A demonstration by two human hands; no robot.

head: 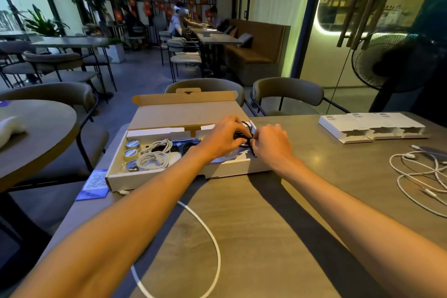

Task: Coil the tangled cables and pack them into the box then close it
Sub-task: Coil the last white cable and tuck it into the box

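Left hand and right hand both closed on the black cable, held between them over the right end of the open box. Packing step under way, judged by that; next, tucking down beneath the hands, then the loose white cables well off right of the right hand
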